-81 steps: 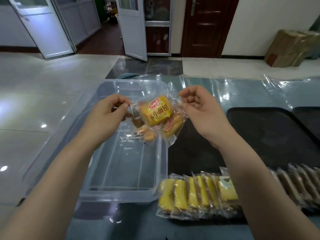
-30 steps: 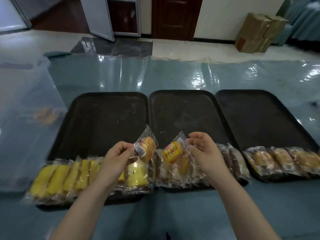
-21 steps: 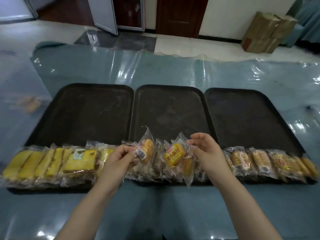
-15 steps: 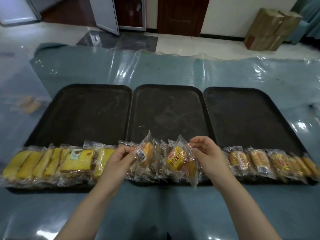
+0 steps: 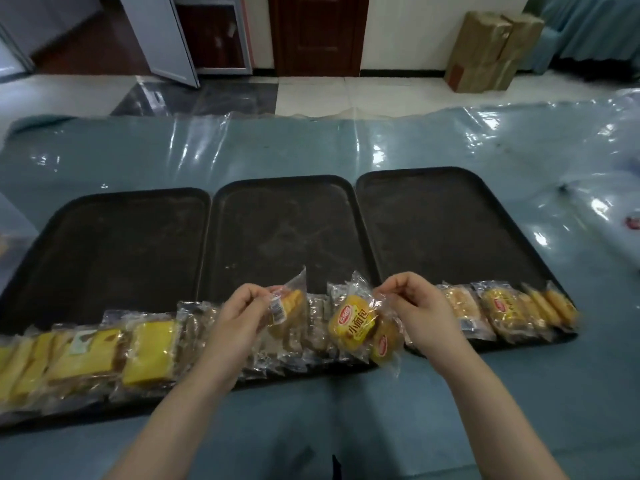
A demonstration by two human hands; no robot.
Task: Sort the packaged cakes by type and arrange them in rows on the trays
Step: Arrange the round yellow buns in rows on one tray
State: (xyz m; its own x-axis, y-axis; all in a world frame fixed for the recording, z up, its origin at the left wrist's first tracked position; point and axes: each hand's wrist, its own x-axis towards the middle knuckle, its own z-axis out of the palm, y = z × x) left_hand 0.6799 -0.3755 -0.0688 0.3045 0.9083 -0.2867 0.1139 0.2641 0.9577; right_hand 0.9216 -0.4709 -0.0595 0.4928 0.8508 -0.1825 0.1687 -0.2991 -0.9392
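Hands work above the middle tray [image 5: 277,216] at 6 o'clock: left hand [image 5: 239,315] pinches one packaged cake [image 5: 289,303], right hand [image 5: 420,310] pinches two yellow packets [image 5: 353,322] by their wrapper.

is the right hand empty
No, the right hand pinches two orange packets by their wrappers above the middle tray.

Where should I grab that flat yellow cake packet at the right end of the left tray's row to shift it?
Judging by its pose, take the yellow cake packet across its two long side edges, coming straight down from above. It lies flat, broad face up, on the left tray, with neighbouring packets pressed against both sides, so a sideways approach looks blocked. The near wrapper seam overhanging the rim is a possible pinch point.
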